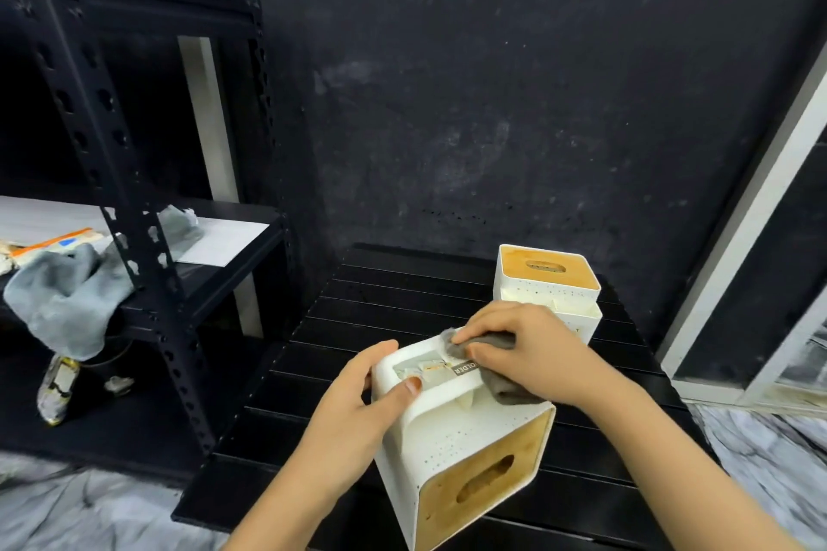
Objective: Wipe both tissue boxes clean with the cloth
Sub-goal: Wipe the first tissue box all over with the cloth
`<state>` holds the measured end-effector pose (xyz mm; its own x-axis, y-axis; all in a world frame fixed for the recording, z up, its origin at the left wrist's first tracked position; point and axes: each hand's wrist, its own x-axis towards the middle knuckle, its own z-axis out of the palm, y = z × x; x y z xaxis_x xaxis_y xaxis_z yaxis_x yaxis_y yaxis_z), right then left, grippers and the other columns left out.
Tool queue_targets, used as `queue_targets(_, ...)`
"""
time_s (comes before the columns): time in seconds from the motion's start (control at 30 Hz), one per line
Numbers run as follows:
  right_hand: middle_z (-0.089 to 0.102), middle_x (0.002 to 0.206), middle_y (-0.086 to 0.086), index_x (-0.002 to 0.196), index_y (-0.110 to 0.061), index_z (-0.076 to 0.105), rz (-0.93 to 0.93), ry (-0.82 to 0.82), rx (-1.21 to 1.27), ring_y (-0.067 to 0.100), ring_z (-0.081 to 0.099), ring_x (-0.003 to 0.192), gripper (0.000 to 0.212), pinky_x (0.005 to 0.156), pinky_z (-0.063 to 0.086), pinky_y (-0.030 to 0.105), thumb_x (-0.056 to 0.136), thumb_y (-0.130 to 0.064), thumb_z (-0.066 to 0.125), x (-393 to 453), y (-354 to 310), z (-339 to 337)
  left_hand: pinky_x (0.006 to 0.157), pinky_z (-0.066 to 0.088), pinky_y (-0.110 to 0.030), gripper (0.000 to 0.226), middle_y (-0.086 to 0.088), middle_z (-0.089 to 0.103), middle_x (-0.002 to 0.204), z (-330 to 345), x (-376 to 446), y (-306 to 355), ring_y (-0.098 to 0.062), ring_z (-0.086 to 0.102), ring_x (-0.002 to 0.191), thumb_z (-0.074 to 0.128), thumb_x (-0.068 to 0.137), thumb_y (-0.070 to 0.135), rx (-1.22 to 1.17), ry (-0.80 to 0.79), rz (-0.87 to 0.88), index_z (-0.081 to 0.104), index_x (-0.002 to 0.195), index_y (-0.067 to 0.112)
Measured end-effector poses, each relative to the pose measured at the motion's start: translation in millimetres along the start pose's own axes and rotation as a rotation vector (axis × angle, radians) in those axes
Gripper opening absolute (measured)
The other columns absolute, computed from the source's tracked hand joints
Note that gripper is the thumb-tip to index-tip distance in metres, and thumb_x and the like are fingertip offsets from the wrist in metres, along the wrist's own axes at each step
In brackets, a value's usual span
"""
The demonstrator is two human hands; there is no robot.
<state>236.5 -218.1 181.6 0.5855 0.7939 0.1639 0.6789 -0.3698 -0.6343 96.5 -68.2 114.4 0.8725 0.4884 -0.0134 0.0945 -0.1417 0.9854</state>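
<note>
near the front edge of the black slatted table [380, 304], the left hand [358, 412] grips the tipped tissue box [465, 452] by its upturned base, thumb on the label, while the right hand [523, 349] presses a grey cloth [501, 389] flat against it, the second tissue box [548, 282] upright at the far right corner.

I count two white tissue boxes: one at lower centre [465, 443], one at right of centre [548, 282]. One dark cloth [496, 349] at centre. Two hands, left [353, 407] and right [523, 349]. Two pale rags at left: [67, 295] and [181, 224].
</note>
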Motion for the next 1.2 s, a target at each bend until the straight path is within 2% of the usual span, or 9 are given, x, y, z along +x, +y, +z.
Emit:
queue_targets(0.1,0.065,0.089,-0.007,0.085,-0.033,0.069,0.112,0.099,-0.017,0.013,0.063,0.081,0.014,0.071,0.052,0.021,0.086,-0.021,0.061,8,9,-3,0.094,0.043,-0.022,0.034,0.016,0.056,0.122,0,1,1,-0.004,0.049,0.119,0.065,0.084,0.036,0.018,-0.002,0.003,0.046,0.108,0.05)
queue_targets(0.2,0.054,0.097,-0.015,0.089,-0.029,0.069,0.1,0.145,-0.129,0.007,0.057,0.085,0.014,0.071,0.047,0.018,0.087,-0.022,0.058,17,6,8,0.103,0.042,-0.032,0.039,0.015,0.055,0.126,2,0,0,-0.008,0.048,0.122,0.067,0.079,0.042,0.023,0.021,0.008,0.046,0.111,0.049)
queue_targets(0.3,0.051,0.098,-0.015,0.094,-0.031,0.069,0.036,0.107,-0.155,0.005,0.052,0.091,0.014,0.082,0.048,0.026,0.087,-0.026,0.058,17,-5,21,0.106,0.042,-0.038,0.051,0.014,0.054,0.128,3,-2,1,-0.01,0.048,0.123,0.065,0.069,0.054,0.037,0.037,0.013,0.045,0.115,0.05)
queue_targets(0.37,0.05,0.097,-0.014,0.096,-0.032,0.069,0.003,0.073,-0.147,0.005,0.051,0.093,0.014,0.084,0.048,0.028,0.087,-0.029,0.059,13,-12,27,0.105,0.043,-0.039,0.044,0.013,0.055,0.127,4,-1,0,-0.011,0.049,0.122,0.066,0.074,0.049,0.036,0.05,0.015,0.045,0.112,0.051)
queue_targets(0.5,0.052,0.096,-0.014,0.096,-0.034,0.069,-0.05,0.027,-0.091,0.004,0.051,0.094,0.015,0.085,0.047,0.028,0.087,-0.029,0.058,-3,-21,29,0.103,0.044,-0.039,0.041,0.012,0.056,0.126,5,-2,-2,-0.011,0.051,0.12,0.068,0.079,0.042,0.031,0.063,0.014,0.045,0.112,0.052)
queue_targets(0.67,0.054,0.095,-0.018,0.096,-0.035,0.07,-0.102,-0.005,-0.067,0.001,0.049,0.097,0.016,0.088,0.044,0.024,0.086,-0.027,0.059,-20,-23,27,0.1,0.047,-0.041,0.043,0.011,0.057,0.125,5,-3,-2,-0.013,0.054,0.118,0.066,0.066,0.054,0.013,0.08,0.02,0.048,0.105,0.055)
queue_targets(0.8,0.055,0.096,-0.02,0.096,-0.036,0.07,-0.093,0.02,-0.014,-0.002,0.048,0.099,0.017,0.087,0.041,0.014,0.085,-0.026,0.061,-30,-21,25,0.102,0.045,-0.04,0.034,0.01,0.056,0.125,7,-4,-4,-0.012,0.052,0.119,0.068,0.08,0.042,0.005,0.082,0.039,0.046,0.104,0.054)
queue_targets(1.1,0.058,0.101,-0.024,0.089,-0.033,0.073,-0.018,0.158,0.124,-0.004,0.054,0.101,0.024,0.084,0.038,0.006,0.081,-0.012,0.066,-70,5,8,0.089,0.043,-0.024,0.042,0.013,0.056,0.119,4,-2,1,-0.008,0.051,0.115,0.067,0.083,0.034,0.035,0.058,0.027,0.048,0.12,0.04)
queue_targets(1.2,0.061,0.097,-0.022,0.088,-0.034,0.071,0.036,0.215,0.13,-0.003,0.057,0.097,0.024,0.081,0.041,0.007,0.08,-0.011,0.068,-78,17,8,0.094,0.043,-0.028,0.049,0.013,0.055,0.123,5,1,7,-0.01,0.05,0.117,0.067,0.083,0.031,0.023,0.048,0.014,0.045,0.126,0.039)
